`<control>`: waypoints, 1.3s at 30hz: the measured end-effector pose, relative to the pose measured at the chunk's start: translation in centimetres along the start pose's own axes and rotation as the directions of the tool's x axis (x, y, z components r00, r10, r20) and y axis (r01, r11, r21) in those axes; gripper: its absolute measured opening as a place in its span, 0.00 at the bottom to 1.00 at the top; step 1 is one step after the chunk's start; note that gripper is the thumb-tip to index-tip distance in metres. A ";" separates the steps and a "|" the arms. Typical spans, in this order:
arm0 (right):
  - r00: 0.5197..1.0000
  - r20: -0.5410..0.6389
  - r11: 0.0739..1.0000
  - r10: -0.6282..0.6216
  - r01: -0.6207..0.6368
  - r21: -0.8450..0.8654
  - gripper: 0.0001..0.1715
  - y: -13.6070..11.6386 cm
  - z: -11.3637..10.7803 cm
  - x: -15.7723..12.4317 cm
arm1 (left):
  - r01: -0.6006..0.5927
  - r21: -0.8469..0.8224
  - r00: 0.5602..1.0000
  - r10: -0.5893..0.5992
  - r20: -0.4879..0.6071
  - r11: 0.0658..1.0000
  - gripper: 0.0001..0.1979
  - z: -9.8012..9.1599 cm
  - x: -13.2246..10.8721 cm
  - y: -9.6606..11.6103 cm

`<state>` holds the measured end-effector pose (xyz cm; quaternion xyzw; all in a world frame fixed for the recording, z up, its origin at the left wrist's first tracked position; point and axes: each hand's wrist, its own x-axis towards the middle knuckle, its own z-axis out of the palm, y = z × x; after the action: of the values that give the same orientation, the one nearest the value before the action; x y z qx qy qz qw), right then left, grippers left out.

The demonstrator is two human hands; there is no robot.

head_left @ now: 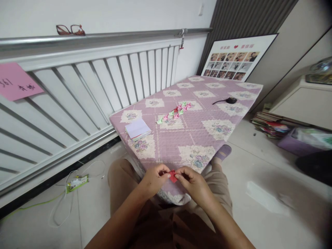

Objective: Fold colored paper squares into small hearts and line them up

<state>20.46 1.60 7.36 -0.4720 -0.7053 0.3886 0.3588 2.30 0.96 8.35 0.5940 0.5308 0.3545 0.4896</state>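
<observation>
Between my two hands, over the near edge of the bed-like padded surface (168, 148), is a small piece of folded red paper (173, 176). My left hand (155, 178) pinches its left side between thumb and fingers. From the right, my right hand (193, 181) grips the other side the same way. Farther off, several small folded paper pieces (176, 110) in green, pink and red lie in a slanting cluster. A stack of square paper sheets (137, 129), pale lilac on top, rests at the left of the floral cover.
A black ladle-shaped object (230, 100) lies at the right of the cover. Along the left runs a white radiator (103, 79) under a metal pipe holding glasses (70, 30). A power strip (77, 182) with cables is on the floor. A photo board (236, 57) leans behind.
</observation>
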 end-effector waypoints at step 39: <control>0.928 -0.361 0.863 0.088 0.110 0.493 0.11 -0.6 0.9 0.8 | -0.161 -0.279 0.943 0.065 -0.325 0.947 0.07 2.2 -0.7 1.7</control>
<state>19.19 2.00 7.59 -0.4221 -0.5008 0.4610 0.5988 4.71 -0.15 9.43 0.4788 0.5056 0.5484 0.4631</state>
